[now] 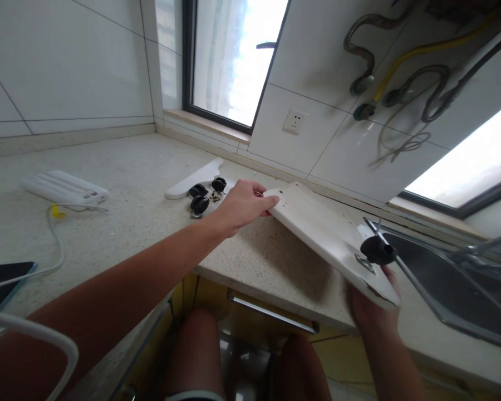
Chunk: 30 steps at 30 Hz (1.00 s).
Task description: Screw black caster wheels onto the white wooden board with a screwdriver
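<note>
A white board is lifted at a tilt over the counter, held at both ends. My left hand pinches its left corner, thumb on top. At the other end my right hand grips the board from below, its fingers partly hidden. One black caster wheel with a metal plate sits on the board near that right end, and a thin pale shaft rises beside it. To the left of my left hand lie several loose casters, small dark screws and a long white panel.
A white power bank with a white cable lies on the left of the speckled counter. A dark-screened device is at the left edge. On the right is a metal sink with a faucet. Hoses hang on the tiled wall.
</note>
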Each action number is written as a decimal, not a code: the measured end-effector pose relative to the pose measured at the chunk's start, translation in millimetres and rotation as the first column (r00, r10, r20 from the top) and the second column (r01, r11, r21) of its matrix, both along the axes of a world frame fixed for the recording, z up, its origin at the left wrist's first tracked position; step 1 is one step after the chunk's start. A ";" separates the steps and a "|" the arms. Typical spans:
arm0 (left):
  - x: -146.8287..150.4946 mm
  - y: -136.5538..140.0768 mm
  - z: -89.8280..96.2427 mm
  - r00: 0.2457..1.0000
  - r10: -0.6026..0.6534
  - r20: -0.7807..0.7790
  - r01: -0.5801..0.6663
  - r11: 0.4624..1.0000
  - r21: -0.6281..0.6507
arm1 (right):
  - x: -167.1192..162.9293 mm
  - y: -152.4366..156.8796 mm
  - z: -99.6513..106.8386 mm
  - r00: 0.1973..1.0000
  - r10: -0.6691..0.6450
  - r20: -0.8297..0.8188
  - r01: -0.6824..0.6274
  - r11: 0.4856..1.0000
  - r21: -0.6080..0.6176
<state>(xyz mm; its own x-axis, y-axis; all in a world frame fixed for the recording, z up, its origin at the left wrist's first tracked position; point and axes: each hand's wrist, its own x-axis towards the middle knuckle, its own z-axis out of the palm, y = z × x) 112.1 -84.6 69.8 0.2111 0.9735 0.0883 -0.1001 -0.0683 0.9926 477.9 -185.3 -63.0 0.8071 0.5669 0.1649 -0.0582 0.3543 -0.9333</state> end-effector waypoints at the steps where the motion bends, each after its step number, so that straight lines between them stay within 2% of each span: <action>1: 2.0 -2.5 -0.1 1.000 -0.005 -0.006 0.005 1.000 -0.004 | 1.0 0.4 -0.8 1.000 -0.015 -0.008 0.015 1.000 0.002; 5: 6.6 -8.6 -2.1 0.999 -0.007 -0.041 0.005 0.998 -0.055 | 3.0 -0.9 0.1 0.998 -0.063 -0.020 0.061 0.996 -0.057; 9: 4.6 -10.6 -4.4 0.997 -0.026 -0.079 0.018 0.995 -0.100 | 1.7 -6.2 5.6 0.994 -0.099 0.043 0.105 0.981 -0.166; 13: 1.2 -9.1 -9.6 0.990 -0.069 -0.120 0.052 0.990 -0.134 | -3.8 -9.7 10.3 0.987 -0.118 0.111 0.140 0.966 -0.216; 23: -4.6 -0.2 -24.9 0.962 -0.136 -0.236 0.109 0.987 -0.122 | -9.5 -5.9 -2.8 0.972 -0.016 0.235 0.055 0.986 -0.157; 27: -5.6 3.8 -26.9 0.938 -0.158 -0.308 0.142 0.987 -0.075 | 4.1 -4.3 7.4 0.904 0.090 0.419 0.012 0.972 -0.235; 30: -9.2 10.6 -28.3 0.912 -0.166 -0.376 0.165 0.986 -0.036 | 14.2 -3.0 18.7 0.777 0.164 0.608 0.024 0.957 -0.289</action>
